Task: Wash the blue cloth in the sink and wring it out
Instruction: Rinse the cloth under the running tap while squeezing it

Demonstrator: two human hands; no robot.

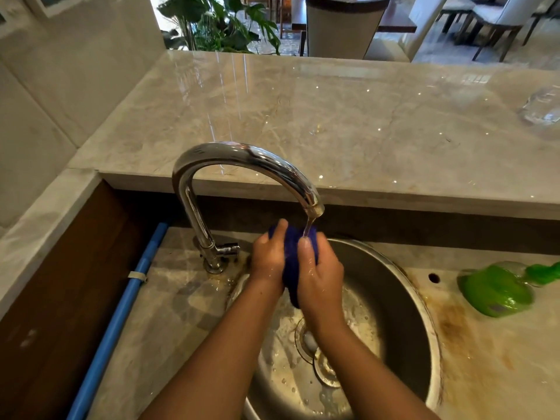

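Note:
The blue cloth (291, 265) is bunched into a dark wad between both palms, above the round steel sink (403, 301). My left hand (268, 259) presses it from the left, my right hand (322, 274) from the right; both grip it. A thin stream of water falls from the spout of the chrome tap (242, 159) onto the top of the cloth. Most of the cloth is hidden by my fingers.
A green bottle (500, 289) lies on its side on the stained counter right of the sink. A blue pipe (121, 313) runs along the left. A raised marble ledge (333, 116) stands behind the tap, with a clear glass (542, 107) at its far right.

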